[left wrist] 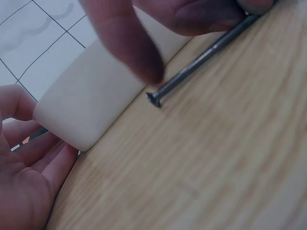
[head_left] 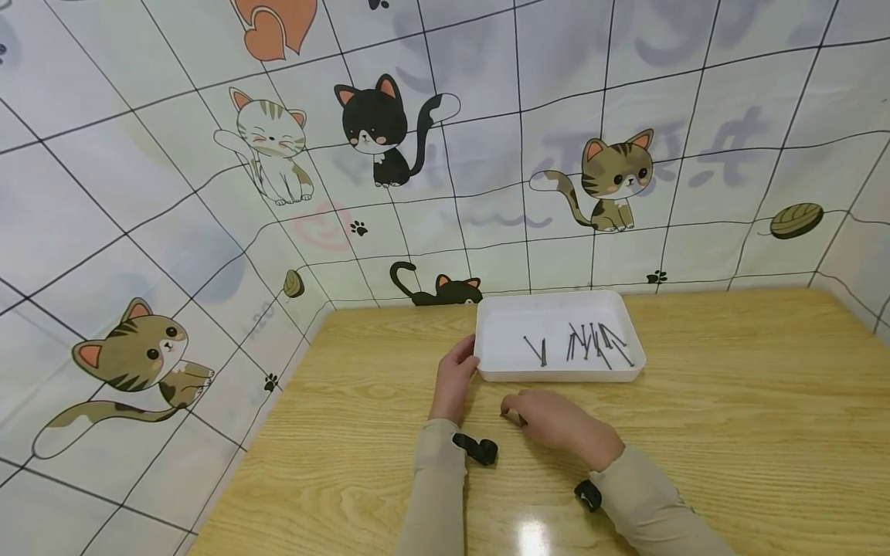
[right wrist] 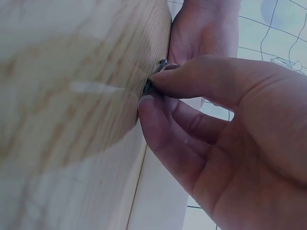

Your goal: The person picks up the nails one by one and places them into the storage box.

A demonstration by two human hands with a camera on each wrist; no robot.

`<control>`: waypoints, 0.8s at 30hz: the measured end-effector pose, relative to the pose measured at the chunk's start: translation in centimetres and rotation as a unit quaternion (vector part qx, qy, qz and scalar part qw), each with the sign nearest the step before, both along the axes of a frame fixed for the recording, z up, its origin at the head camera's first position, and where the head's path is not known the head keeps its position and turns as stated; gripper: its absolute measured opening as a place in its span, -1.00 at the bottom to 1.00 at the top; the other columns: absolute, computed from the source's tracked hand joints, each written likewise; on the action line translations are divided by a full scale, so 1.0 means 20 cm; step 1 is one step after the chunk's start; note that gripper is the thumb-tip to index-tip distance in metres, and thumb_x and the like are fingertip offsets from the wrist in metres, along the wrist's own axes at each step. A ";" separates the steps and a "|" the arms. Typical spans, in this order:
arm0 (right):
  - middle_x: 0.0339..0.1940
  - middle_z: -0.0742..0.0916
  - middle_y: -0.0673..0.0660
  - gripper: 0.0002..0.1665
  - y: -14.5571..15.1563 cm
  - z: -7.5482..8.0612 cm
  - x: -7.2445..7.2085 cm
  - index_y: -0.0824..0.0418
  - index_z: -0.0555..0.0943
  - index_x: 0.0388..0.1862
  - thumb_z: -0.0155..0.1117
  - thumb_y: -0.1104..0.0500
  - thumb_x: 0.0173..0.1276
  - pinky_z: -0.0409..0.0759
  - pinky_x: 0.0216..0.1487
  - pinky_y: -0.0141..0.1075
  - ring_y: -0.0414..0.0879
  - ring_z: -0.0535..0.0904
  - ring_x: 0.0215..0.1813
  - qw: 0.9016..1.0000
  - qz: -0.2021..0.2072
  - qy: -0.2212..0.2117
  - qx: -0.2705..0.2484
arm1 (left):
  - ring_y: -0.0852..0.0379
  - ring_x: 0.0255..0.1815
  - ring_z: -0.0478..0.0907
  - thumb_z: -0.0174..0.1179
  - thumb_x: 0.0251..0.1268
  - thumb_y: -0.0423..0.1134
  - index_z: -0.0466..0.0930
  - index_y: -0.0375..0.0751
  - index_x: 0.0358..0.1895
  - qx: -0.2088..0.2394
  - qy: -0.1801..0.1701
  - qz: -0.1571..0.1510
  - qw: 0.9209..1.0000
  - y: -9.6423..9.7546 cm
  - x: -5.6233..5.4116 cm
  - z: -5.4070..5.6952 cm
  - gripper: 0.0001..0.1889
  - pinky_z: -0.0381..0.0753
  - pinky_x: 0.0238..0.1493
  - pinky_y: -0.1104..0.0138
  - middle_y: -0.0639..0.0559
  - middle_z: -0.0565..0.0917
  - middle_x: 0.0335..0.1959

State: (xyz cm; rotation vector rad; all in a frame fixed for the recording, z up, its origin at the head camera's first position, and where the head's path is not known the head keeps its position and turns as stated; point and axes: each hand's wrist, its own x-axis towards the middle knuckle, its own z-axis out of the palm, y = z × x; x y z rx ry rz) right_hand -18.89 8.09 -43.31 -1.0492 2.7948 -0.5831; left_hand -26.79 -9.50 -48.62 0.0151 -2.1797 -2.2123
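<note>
A white shallow tray (head_left: 504, 324) stands near the back of the wooden table, with several dark nails (head_left: 544, 353) lying loose inside, most of them toward its right. My left hand (head_left: 455, 378) holds the tray's left edge at the near corner. In front of the tray, my right hand (head_left: 559, 421) is low over the table and pinches one nail (left wrist: 201, 60) between thumb and fingers. Its flat head points out past the fingers in the left wrist view, while the other end is hidden by the hand. The right wrist view shows the thumb (right wrist: 192, 79) pressing on it.
The wooden table (head_left: 348, 432) runs up to a wall covering (head_left: 487, 177) with printed cats and grid lines, behind and at the left. A black wrist camera (head_left: 480, 449) is on the left sleeve, another (head_left: 588, 495) on the right.
</note>
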 end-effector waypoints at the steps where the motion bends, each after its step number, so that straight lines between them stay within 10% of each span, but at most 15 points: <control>1: -0.37 0.60 0.01 -0.59 0.00 0.00 0.00 0.16 0.56 -0.12 0.18 0.45 0.00 0.47 -0.25 -0.22 -0.12 0.49 -0.31 1.000 -0.003 -0.001 0.000 | 0.17 0.16 0.33 -0.02 0.14 -0.38 0.37 -0.12 0.21 0.000 -0.001 0.000 1.000 0.00 0.00 0.00 -0.51 0.32 0.12 0.24 0.04 0.43 0.16; 24: -0.35 0.64 0.04 -0.78 -0.01 -0.02 0.00 0.17 0.55 -0.17 0.16 0.31 0.17 0.49 -0.26 -0.21 -0.07 0.56 -0.28 0.999 -0.027 0.036 0.010 | 0.13 0.20 0.30 -0.04 0.20 -0.41 0.35 -0.15 0.23 0.007 0.005 -0.010 1.000 0.00 0.01 0.01 -0.53 0.28 0.15 0.22 -0.02 0.40 0.19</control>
